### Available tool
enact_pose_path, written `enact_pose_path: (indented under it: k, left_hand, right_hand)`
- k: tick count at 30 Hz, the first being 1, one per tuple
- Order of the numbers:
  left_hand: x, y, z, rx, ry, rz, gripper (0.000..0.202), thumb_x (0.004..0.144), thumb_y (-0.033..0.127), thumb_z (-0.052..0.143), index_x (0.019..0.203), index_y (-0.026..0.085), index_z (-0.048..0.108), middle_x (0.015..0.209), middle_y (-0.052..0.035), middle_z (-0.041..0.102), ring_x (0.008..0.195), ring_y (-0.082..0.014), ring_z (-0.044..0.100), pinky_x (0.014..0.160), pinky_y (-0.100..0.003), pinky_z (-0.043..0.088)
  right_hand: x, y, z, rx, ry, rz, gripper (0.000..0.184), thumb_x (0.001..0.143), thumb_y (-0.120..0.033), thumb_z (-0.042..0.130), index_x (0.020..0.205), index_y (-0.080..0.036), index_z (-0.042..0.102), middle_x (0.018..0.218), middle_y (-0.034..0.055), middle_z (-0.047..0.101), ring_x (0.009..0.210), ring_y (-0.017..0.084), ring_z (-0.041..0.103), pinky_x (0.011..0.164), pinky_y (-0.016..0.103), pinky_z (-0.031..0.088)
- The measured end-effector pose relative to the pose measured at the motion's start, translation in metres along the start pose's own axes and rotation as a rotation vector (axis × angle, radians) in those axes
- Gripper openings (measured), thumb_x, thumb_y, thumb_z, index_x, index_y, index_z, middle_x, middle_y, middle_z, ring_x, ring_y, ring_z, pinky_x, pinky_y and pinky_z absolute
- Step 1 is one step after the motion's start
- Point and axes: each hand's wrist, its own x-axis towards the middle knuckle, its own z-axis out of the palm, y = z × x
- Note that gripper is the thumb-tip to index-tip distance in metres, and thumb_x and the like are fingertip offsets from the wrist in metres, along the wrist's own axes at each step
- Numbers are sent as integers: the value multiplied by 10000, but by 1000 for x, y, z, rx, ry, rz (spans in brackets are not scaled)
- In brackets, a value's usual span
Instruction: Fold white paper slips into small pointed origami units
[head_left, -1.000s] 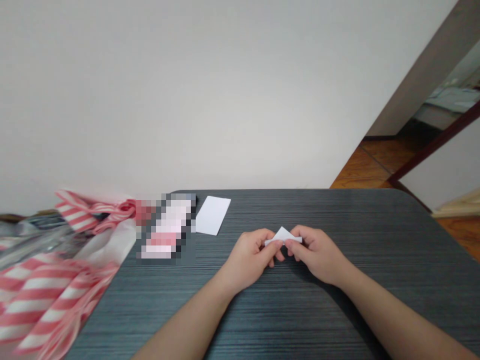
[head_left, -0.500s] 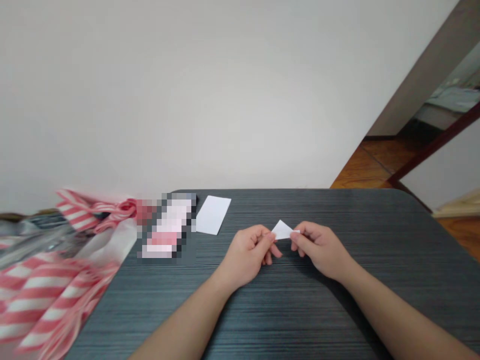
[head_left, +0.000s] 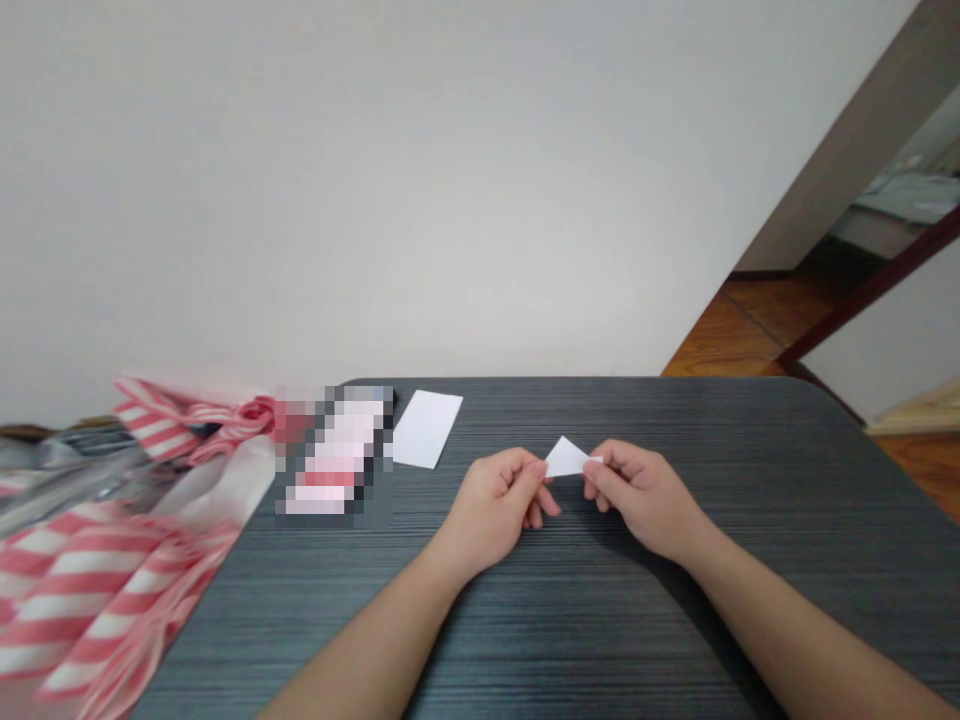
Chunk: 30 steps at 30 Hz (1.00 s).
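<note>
Between my two hands is a small piece of white folded paper (head_left: 565, 458), its visible part shaped like a triangle with the point facing away from me. My left hand (head_left: 501, 508) pinches its left corner between thumb and fingers. At the other end, my right hand (head_left: 637, 495) grips the right corner the same way, with a small tip of paper showing past the thumb. Both hands are just over the dark table (head_left: 525, 640). The fingers cover the paper's two ends.
A white sheet or stack of paper (head_left: 427, 430) lies at the back left of the table. Beside it is a pixelated phone-like object (head_left: 337, 450). Red-and-white striped cloth (head_left: 90, 590) heaps up along the left edge. A pale wall (head_left: 465, 200) stands behind the table.
The folded paper and the fingers holding it have shifted very slightly up and to the right. Both hands keep their grip, and the other things have not moved.
</note>
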Motion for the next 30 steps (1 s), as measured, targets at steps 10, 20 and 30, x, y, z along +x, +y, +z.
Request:
enact_pose_path:
  k: [10, 20, 30]
  left_hand:
    - [-2, 12, -1, 22, -128, 69, 221, 907, 331, 584, 933, 134, 680, 801, -49, 713, 582, -98, 579, 563, -207, 462]
    - [-1, 2, 0, -56, -100, 69, 182, 934, 339, 555, 959, 162, 590, 796, -33, 704, 547, -90, 571, 541, -205, 454]
    - [0, 1, 1, -31, -104, 76, 153, 944, 321, 546, 1008, 187, 509, 847, -48, 738, 565, -101, 602, 542, -212, 466]
  right_hand:
    - [0, -5, -1, -83, -99, -33, 232, 918, -263, 545, 714, -181, 621, 571, -25, 587, 516, 113, 524, 531, 227, 393]
    - [-2, 1, 2, 55, -93, -44, 130, 925, -264, 561, 910, -186, 664, 730, 3, 636, 576, 115, 522, 558, 241, 415]
    - [-3, 12, 5, 183, 12, -116, 88, 898, -200, 595, 983, -217, 582, 786, 1, 624, 650, 133, 582, 613, 261, 469]
